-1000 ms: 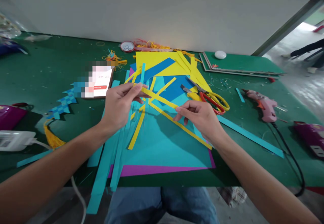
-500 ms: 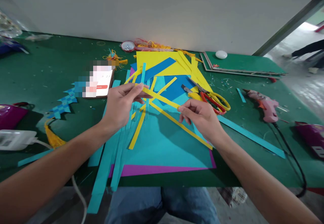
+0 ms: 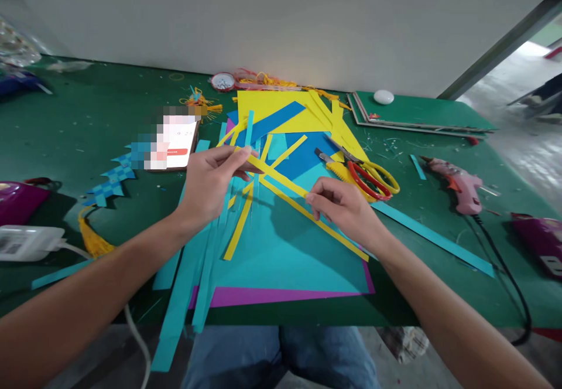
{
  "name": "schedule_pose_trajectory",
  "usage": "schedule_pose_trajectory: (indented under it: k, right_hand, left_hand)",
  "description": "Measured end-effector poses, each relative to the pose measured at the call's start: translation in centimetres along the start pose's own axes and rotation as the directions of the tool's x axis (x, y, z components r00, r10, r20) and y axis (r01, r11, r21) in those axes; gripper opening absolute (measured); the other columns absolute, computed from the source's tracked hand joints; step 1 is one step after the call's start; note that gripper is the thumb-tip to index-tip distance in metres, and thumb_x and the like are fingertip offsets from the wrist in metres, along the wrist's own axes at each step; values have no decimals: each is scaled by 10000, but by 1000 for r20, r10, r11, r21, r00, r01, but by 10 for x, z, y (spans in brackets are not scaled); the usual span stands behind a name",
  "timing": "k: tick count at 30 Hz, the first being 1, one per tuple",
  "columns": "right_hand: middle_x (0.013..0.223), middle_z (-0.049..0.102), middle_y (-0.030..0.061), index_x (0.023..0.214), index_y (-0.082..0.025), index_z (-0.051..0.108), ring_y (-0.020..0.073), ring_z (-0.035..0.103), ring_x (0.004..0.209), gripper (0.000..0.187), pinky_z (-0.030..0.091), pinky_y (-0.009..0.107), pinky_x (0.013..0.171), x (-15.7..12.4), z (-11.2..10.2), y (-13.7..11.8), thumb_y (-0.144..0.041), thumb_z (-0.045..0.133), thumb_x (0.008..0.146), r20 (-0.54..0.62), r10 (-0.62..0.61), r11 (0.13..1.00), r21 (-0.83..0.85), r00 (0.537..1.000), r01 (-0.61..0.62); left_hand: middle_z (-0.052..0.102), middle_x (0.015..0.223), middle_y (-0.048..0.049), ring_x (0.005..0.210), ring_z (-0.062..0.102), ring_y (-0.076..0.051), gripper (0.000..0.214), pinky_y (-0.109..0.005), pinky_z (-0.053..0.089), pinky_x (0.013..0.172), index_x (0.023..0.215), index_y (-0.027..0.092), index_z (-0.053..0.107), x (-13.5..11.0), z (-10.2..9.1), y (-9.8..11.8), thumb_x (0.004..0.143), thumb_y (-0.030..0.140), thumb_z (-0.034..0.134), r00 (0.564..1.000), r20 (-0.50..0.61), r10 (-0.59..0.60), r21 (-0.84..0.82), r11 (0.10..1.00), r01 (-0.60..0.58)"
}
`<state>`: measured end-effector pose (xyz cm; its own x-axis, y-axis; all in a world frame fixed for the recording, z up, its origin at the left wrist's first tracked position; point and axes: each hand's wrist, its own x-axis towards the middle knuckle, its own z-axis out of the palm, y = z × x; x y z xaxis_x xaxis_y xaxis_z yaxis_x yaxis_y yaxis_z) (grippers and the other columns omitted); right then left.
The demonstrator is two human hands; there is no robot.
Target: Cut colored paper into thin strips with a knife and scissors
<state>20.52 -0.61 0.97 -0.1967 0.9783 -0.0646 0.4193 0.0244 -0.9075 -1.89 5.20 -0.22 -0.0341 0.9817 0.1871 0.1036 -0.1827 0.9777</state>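
A narrow yellow paper strip (image 3: 283, 181) is stretched between my two hands above the stacked paper. My left hand (image 3: 215, 178) pinches its upper left end between thumb and fingers. The lower right end sits in the closed fingers of my right hand (image 3: 338, 198). Under the strip lies a turquoise paper sheet (image 3: 290, 260), with more yellow strips (image 3: 239, 225) scattered over it. Several turquoise strips (image 3: 206, 277) lie lengthwise beneath and below my left hand. Scissors (image 3: 373, 178) with red and yellow handles rest just beyond my right hand, beside a yellow-handled cutter (image 3: 340, 172).
A pink glue gun (image 3: 463, 187) with a black cord lies at the right. Left of the paper are a phone (image 3: 180, 140) and a blue woven paper piece (image 3: 112, 178) with a yellow tassel (image 3: 94, 236). Green boards (image 3: 421, 111) and a small dish (image 3: 222, 81) stand at the back.
My right hand has shifted slightly down toward me with its end of the yellow strip, and its fingers have curled in more. My left hand stays almost still.
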Motion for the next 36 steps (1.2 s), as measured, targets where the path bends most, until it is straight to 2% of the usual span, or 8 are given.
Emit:
schedule_pose_trajectory:
  k: [3, 6, 10, 15, 22, 31, 33, 36]
  right_hand:
    - [569, 546, -29, 680, -215, 519, 110, 452, 522, 229, 342, 286, 518, 0, 0, 1, -323, 561, 877, 16, 18, 996, 88, 1000, -19]
    - [559, 527, -36, 695, -212, 522, 110, 452, 520, 223, 345, 284, 519, 1, -2, 4, -333, 560, 878, 9, 10, 996, 91, 1000, -10]
    - [558, 531, -42, 717, -202, 543, 100, 438, 521, 205, 324, 274, 523, 5, -9, 10, -321, 560, 884, -10, 12, 997, -74, 1000, -12]
    - [558, 510, -49, 732, -200, 569, 99, 453, 529, 227, 323, 269, 530, 8, -17, 15, -372, 574, 880, -10, 45, 979, -199, 999, -46]
    - [552, 507, -45, 745, -203, 597, 108, 464, 531, 244, 330, 275, 538, 8, -20, 19, -414, 584, 867, 14, 52, 967, -249, 999, -47]
    - [575, 509, -45, 773, -209, 589, 108, 467, 553, 236, 348, 268, 540, 5, -23, 18, -417, 594, 883, 69, 37, 997, -64, 997, -32]
    - [567, 509, -47, 770, -208, 585, 103, 470, 545, 229, 349, 260, 533, 6, -23, 18, -406, 594, 885, 58, 40, 999, 2, 997, -40]
    - [529, 504, -54, 746, -204, 567, 89, 445, 499, 215, 330, 248, 502, 8, -22, 19, -374, 603, 874, -14, 39, 997, 64, 999, -38]
  left_hand:
    - [767, 775, -19, 664, 726, -178, 147, -249, 568, 563, 758, 239, 776, 1, 0, 0, 830, 345, 704, 1000, 10, 8, -11, 1000, -8]
    - [761, 739, -11, 633, 721, -162, 150, -234, 563, 552, 771, 239, 782, 1, 0, 0, 846, 331, 691, 999, 18, 43, -8, 999, -42]
    - [760, 710, -11, 635, 717, -156, 140, -225, 573, 579, 786, 220, 784, -4, 1, 5, 851, 291, 683, 987, 40, 153, 68, 986, -155]
    - [775, 748, -15, 607, 699, -148, 151, -230, 587, 593, 849, 218, 797, -13, 1, 9, 856, 303, 672, 979, 85, 187, 190, 961, -200]
    - [779, 769, -26, 665, 718, -145, 174, -214, 576, 611, 842, 203, 792, -13, 0, 6, 882, 314, 664, 975, 147, 167, 90, 979, -182]
    - [761, 758, -44, 701, 740, -187, 208, -255, 565, 610, 855, 185, 777, -7, 2, -2, 838, 381, 711, 995, 97, 35, -31, 999, -32]
    - [756, 759, -49, 710, 739, -194, 245, -263, 566, 614, 864, 179, 768, -6, 1, -2, 837, 415, 706, 996, 83, 27, -32, 999, -24]
    - [766, 855, -80, 804, 743, -212, 363, -274, 574, 647, 1001, 168, 737, -1, -2, -1, 897, 490, 605, 996, 85, 15, -42, 999, -11]
